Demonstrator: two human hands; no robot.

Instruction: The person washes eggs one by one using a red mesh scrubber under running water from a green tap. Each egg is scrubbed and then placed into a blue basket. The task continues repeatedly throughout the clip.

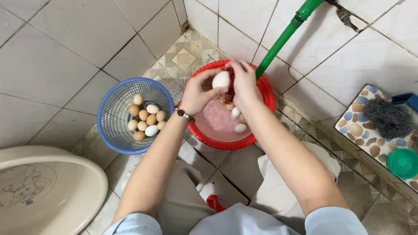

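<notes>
— Crouching over a tiled floor corner, a person is holding a white egg point(220, 80) above a red basin point(265, 93). How are the hands working?

— Closely together. The left hand point(198, 93) is gripping the egg, fingers curled around its lower side, while the right hand point(244, 82) is pressing a red scrubbing cloth point(229, 89) against it, fingers bent over the cloth. Holding it over the basin is likely keeping the drips in the cloudy water.

— And the other eggs?

— A few pale ones point(237, 119) are sitting in that water, right under the hands. A blue mesh basket point(114, 124), just left of the basin, is holding a mix of brown and white eggs point(146, 119), presumably kept apart from the wet ones.

— Anything else in reach?

— A green hose point(283, 39) is slanting down the wall toward the basin's rim. On a pebble-patterned ledge point(355, 126) to the right, a dark scouring pad point(388, 116) and a green lid point(402, 163) are lying well apart from the work. A beige tub point(93, 182) is edging in at lower left.
</notes>
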